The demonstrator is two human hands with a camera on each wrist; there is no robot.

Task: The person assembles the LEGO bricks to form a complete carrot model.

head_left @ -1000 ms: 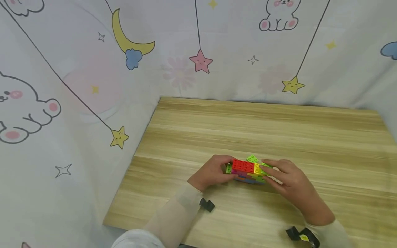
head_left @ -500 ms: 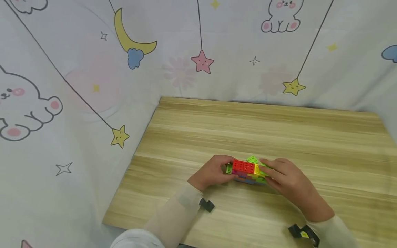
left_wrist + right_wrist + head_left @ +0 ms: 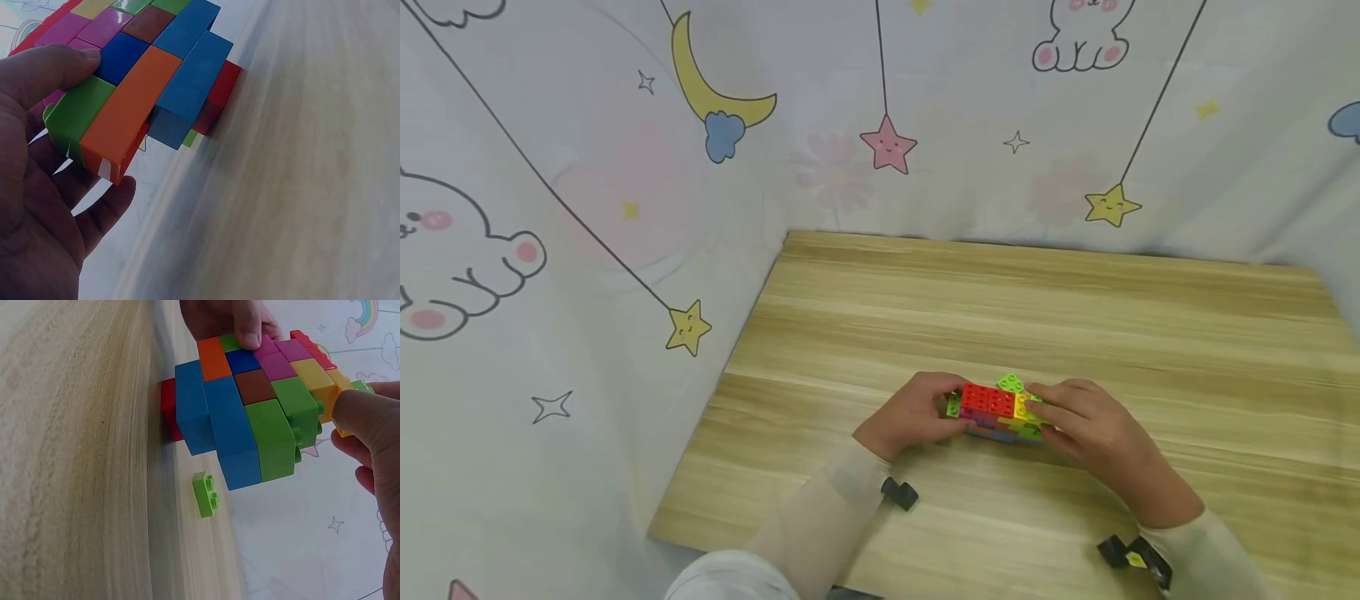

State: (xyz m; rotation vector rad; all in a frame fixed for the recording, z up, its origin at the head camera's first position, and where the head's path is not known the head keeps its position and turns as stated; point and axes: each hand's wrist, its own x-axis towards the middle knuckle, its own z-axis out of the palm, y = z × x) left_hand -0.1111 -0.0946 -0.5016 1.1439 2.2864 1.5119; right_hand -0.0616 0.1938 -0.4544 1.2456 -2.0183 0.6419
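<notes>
A many-coloured block of stacked toy building bricks [image 3: 988, 400] sits on the table, with red bricks along its top. My left hand [image 3: 913, 418] grips its left end; in the left wrist view the thumb lies on the front and the fingers reach behind. My right hand [image 3: 1093, 425] is at the right end. There, in the right wrist view, its thumb and fingers pinch a light green brick [image 3: 362, 386] beside a yellow brick [image 3: 338, 380]. The thumb hides part of both bricks. Whether the green brick is pressed fully down cannot be seen.
A loose light green brick [image 3: 1011, 382] lies on the wooden table [image 3: 865, 308] just behind the block. Black straps hang at both wrists. A white cloth with cartoon prints [image 3: 970, 183] stands along the table's back and left edges.
My right hand has shifted slightly left, bringing the green brick in against the yellow one. The left hand keeps its grip and the block stays in place.
</notes>
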